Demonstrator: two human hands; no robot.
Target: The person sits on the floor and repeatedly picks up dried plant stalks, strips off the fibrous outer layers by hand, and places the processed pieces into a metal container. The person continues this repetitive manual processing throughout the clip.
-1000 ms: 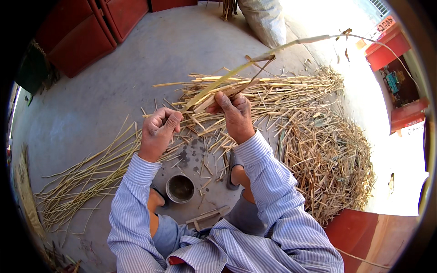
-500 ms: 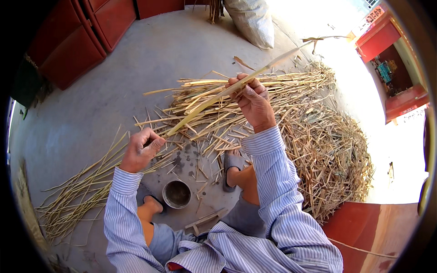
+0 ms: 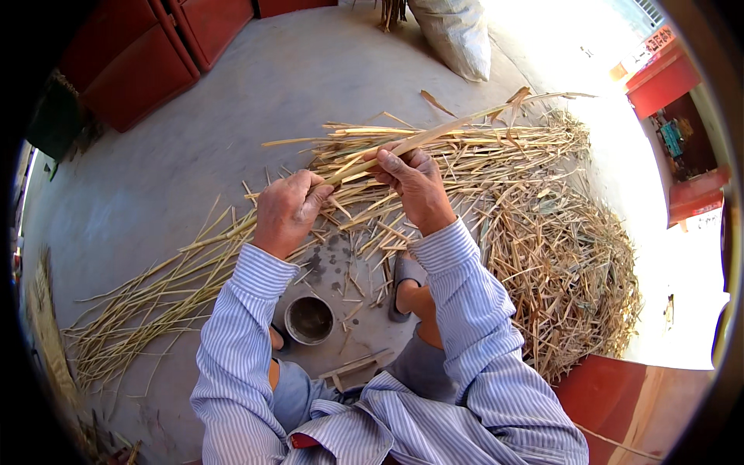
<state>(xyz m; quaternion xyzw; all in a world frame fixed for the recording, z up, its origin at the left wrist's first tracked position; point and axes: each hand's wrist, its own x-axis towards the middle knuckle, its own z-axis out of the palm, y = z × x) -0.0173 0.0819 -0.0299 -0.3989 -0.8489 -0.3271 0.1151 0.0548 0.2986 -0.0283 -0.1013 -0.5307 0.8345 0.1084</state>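
Observation:
A long pale dry stalk point(image 3: 446, 133) slants across in front of me, its far tip carrying dry brown leaf. My left hand point(image 3: 288, 215) is closed around its lower part, and the thinner end runs out past that hand to the lower left. Farther up the stalk, my right hand point(image 3: 417, 186) pinches it between thumb and fingers. Behind and beneath the right hand lies a heap of uncut stalks point(image 3: 519, 143). On the floor to the left, thin bare stalks point(image 3: 147, 318) are laid out in a loose bundle.
A big mound of leaf scraps point(image 3: 573, 263) spreads at the right. Between my feet stands a round metal bowl point(image 3: 309, 320), with a small wooden piece point(image 3: 356, 364) nearby. A white sack point(image 3: 457, 39) and red furniture point(image 3: 139, 74) are at the far side.
My left hand has moved right and up along the stalk, closer to the right hand. The right hand has come slightly lower. Dry leaf now hangs away from the stalk's upper part.

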